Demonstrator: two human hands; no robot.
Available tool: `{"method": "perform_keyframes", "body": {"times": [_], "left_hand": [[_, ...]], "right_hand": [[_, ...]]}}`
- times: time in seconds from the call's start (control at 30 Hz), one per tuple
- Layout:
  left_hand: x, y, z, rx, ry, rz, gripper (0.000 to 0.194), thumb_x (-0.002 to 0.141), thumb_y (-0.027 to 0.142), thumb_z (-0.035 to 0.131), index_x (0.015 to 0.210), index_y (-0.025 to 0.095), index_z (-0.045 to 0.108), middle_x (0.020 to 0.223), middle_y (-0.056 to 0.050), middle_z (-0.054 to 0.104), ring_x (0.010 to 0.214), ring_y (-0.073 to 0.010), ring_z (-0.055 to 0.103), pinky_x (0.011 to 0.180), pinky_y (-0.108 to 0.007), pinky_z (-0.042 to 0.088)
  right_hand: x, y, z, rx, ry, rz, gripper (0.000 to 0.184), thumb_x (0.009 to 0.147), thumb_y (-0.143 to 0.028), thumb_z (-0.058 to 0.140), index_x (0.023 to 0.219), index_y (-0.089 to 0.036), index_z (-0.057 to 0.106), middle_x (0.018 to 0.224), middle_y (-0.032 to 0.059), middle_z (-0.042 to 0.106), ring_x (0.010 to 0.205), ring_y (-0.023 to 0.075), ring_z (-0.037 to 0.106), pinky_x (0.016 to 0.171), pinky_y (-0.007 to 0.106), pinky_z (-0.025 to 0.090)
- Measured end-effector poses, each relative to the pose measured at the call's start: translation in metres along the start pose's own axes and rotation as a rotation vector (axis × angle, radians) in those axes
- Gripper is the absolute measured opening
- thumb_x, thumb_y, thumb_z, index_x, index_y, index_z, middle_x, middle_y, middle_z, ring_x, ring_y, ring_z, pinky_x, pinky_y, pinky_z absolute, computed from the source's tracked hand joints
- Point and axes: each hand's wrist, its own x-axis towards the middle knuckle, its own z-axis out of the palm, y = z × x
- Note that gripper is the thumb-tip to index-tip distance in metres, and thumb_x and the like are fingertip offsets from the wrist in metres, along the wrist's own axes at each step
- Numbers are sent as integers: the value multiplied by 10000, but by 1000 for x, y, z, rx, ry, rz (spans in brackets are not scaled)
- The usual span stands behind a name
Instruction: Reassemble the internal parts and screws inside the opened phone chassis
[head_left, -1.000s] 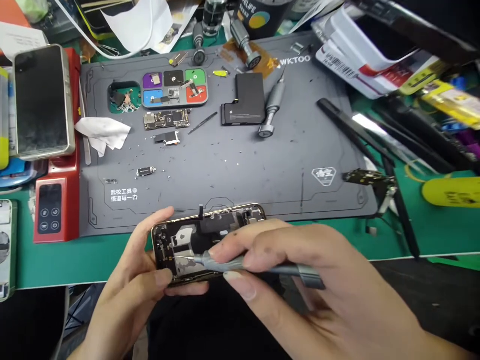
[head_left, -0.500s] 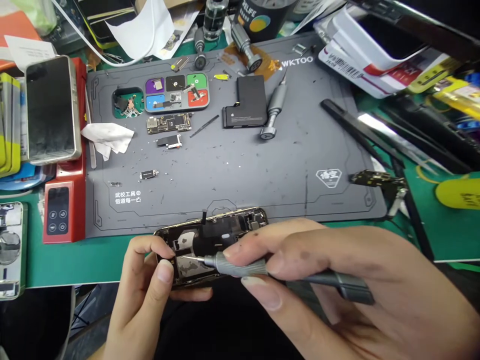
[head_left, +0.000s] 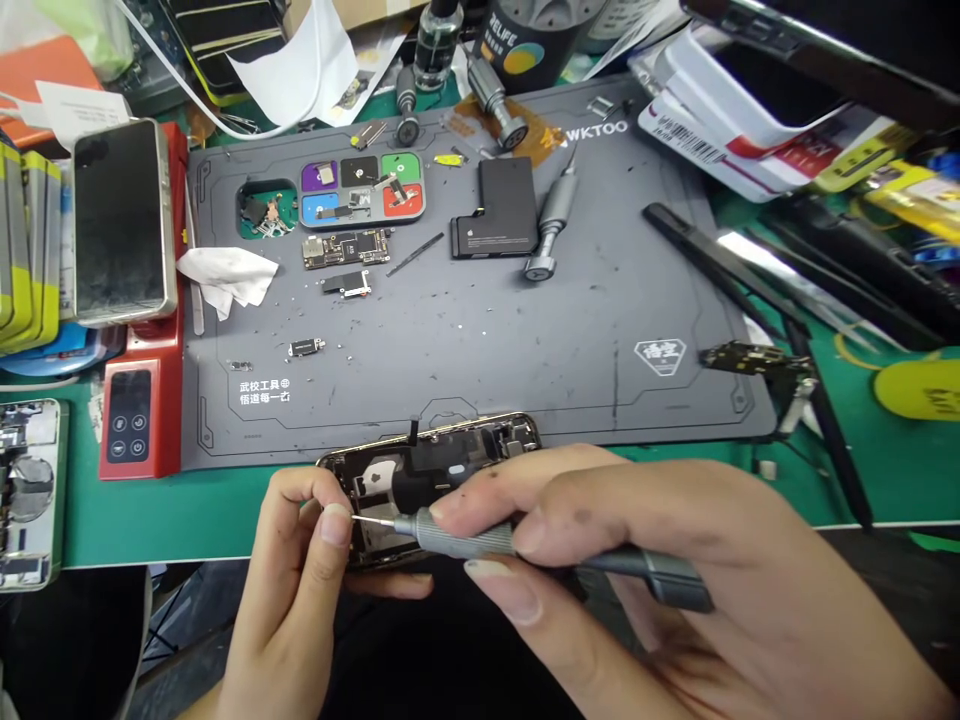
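Note:
An opened phone housing (head_left: pixel 431 468), its internals bare, lies tilted at the mat's front edge. My left hand (head_left: pixel 296 570) holds its left end, with fingers underneath; thumb and index finger are pinched together over the corner. Whether anything small sits in that pinch is hidden. In my right hand (head_left: pixel 637 520) is a grey precision screwdriver (head_left: pixel 469 537), gripped between thumb and fingers and pointing left. Its thin tip touches or nearly touches my left fingertips. The housing's lower right part is hidden behind my right hand.
On the grey mat (head_left: pixel 465 370) lie a logic board (head_left: pixel 349 248), a battery (head_left: pixel 499 215), another screwdriver (head_left: pixel 553 215) and a coloured parts tray (head_left: pixel 364 218). Tweezers (head_left: pixel 697 245) lie to the right. A phone (head_left: pixel 120 220) rests on a red device (head_left: pixel 142 385) at left.
My left thumb and index finger have come off the housing's edges and pinched together at its left corner. The screwdriver tip lifted, moved right, then came left to meet those fingertips.

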Motion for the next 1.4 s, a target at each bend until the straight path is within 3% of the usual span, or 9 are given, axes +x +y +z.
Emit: {"method": "perform_keyframes", "body": {"times": [0.17, 0.3, 0.37, 0.57, 0.7, 1.0, 1.1, 1.23, 1.4], "left_hand": [[-2, 0, -1, 31, 18, 20, 465, 984, 663, 933, 1001, 288, 658, 954, 20, 666, 821, -151, 651, 595, -166, 621], [-2, 0, -3, 36, 18, 21, 453, 978, 658, 945, 1027, 298, 675, 910, 42, 617, 713, -118, 498, 583, -145, 582], [-2, -1, -4, 33, 12, 22, 457, 978, 655, 946, 1024, 294, 669, 896, 41, 583, 727, -121, 507, 560, -132, 555], [-3, -2, -3, 13, -4, 21, 447, 1014, 656, 904, 1036, 287, 652, 934, 37, 541, 712, -113, 456, 633, -185, 654], [-3, -2, -2, -10, -20, 12, 445, 1017, 654, 895, 1027, 291, 639, 992, 12, 599, 809, -145, 588, 671, -227, 706], [-3, -2, 0, -28, -11, 20, 458, 995, 654, 928, 999, 282, 660, 952, 21, 586, 845, -112, 615, 559, -58, 513], [-3, -2, 1, -28, -9, 21, 443, 994, 654, 925, 990, 289, 673, 957, 17, 615, 857, -136, 643, 600, -112, 615], [-3, -3, 1, -30, -6, 23, 421, 1001, 639, 919, 993, 294, 678, 853, 32, 511, 829, -174, 666, 670, -255, 741], [-3, -4, 1, -13, 11, 31, 427, 1000, 639, 929, 1030, 291, 683, 878, 44, 535, 802, -133, 657, 632, -169, 670]], "right_hand": [[8, 2, 2, 4, -5, -13, 338, 1050, -73, 753, 1198, -367, 678, 1121, -38, 899, 1044, 180, 897, 977, 264, 771], [6, 4, 3, 9, -31, -43, 334, 1052, -72, 744, 1190, -366, 665, 1106, -45, 899, 1020, 172, 898, 973, 252, 767], [2, 3, 3, -2, -19, -30, 312, 1065, -86, 750, 1186, -364, 674, 1097, -38, 895, 1016, 182, 897, 973, 265, 770], [1, 3, 2, -27, 6, -49, 249, 1118, -120, 760, 1203, -342, 689, 1094, -63, 880, 1026, 129, 891, 998, 171, 722], [2, 6, 2, -16, -8, -50, 243, 1121, -117, 756, 1198, -337, 687, 1111, -76, 880, 1042, 107, 887, 1025, 138, 700], [3, 7, 2, -60, -29, -52, 146, 1169, -194, 749, 1165, -326, 688, 1065, -38, 880, 999, 145, 901, 978, 182, 736], [3, 9, 1, -105, -29, -75, 63, 1227, -318, 707, 1165, -330, 704, 1040, -35, 888, 984, 147, 914, 969, 183, 742], [5, 9, -4, -200, -61, -127, 145, 1250, -463, 663, 1202, -352, 742, 1114, -50, 930, 1007, 134, 932, 985, 174, 740], [7, 11, -11, -318, -114, -192, 177, 1256, -486, 651, 1233, -373, 786, 1192, -126, 949, 965, 55, 921, 1050, 83, 671]]}}
